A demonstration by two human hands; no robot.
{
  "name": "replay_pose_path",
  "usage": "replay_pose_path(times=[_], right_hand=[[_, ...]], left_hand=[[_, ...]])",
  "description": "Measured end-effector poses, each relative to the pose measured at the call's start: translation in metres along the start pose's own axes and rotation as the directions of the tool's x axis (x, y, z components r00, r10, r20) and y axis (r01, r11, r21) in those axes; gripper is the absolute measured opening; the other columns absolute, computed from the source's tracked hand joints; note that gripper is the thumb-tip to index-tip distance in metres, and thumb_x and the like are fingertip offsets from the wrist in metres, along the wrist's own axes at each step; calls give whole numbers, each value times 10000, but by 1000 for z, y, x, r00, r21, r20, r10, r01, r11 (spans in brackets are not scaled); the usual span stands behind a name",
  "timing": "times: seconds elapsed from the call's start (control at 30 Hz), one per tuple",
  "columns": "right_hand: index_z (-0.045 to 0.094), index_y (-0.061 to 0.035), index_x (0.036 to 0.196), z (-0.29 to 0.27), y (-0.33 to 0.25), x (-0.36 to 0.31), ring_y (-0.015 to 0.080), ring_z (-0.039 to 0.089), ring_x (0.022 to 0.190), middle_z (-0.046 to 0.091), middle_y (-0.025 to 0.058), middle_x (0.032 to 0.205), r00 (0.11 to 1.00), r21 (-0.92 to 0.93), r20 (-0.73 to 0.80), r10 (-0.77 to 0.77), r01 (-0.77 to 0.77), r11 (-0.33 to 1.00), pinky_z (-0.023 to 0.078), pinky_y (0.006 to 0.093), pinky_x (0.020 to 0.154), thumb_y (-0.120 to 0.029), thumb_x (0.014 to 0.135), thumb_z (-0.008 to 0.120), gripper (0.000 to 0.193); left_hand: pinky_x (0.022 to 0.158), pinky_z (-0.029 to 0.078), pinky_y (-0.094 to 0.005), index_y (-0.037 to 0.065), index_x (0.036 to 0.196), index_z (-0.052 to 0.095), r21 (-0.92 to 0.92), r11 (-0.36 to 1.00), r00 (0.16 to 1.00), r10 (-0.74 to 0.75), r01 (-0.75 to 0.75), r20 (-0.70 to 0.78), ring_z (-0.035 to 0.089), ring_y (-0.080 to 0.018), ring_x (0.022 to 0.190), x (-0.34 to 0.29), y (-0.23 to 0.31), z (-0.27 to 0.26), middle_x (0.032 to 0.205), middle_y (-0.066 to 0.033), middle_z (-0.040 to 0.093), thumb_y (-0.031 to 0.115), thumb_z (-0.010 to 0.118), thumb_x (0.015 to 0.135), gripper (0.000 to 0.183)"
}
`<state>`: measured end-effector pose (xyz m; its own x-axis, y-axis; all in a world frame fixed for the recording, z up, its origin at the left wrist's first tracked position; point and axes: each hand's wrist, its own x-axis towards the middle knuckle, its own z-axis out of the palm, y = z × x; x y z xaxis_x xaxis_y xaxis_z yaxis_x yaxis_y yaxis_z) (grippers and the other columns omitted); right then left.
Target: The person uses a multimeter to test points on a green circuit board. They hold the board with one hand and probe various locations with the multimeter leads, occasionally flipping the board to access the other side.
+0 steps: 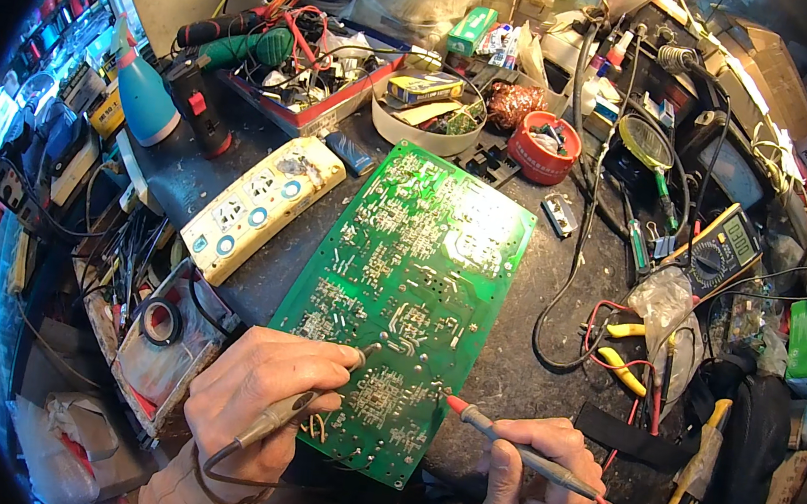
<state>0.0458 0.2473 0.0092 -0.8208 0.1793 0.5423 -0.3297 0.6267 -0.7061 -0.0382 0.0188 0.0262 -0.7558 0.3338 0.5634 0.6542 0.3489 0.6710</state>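
Note:
A large green circuit board (462, 310) lies at a slant in the middle of the bench, its soldered side up. My left hand (249, 399) is closed around a dark grey test probe (277, 418), whose tip is at the board's lower middle. Between the thumb and fingers of my right hand (542, 476) is a red-tipped grey test probe (520, 448) with a red lead; its tip meets the board near the right edge. A yellow-edged multimeter (723, 253) with a lit display rests at the right.
A cream power strip (263, 205) lies left of the board. Yellow-handled pliers (622, 372), a yellow cutter knife (697, 469) and a black cable (552, 356) are at the right. Behind stand a red round tub (543, 158), a round parts bowl (403, 129) and a blue spray bottle (145, 99).

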Motion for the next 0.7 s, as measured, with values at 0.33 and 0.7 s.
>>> replay_pose_path(times=[0.33,0.7], right_hand=[[665,30,1037,-4,-4,-2,150,692,595,746,102,766,1000,18,-7,0,0,1000,501,273,631,-57,994,726,115],[686,27,1014,-4,-6,2,163,692,602,750,101,768,1000,-6,23,10,-10,1000,509,277,612,-61,985,741,108]], left_hand=[[830,617,-385,0,1094,723,0,1000,1000,10,-10,-8,773,-321,944,-1,1,0,1053,-168,802,-109,785,815,307],[831,614,-384,-6,1081,727,4,1000,1000,-21,21,-7,773,-328,938,-2,1,0,1046,-169,802,-106,784,808,296]])
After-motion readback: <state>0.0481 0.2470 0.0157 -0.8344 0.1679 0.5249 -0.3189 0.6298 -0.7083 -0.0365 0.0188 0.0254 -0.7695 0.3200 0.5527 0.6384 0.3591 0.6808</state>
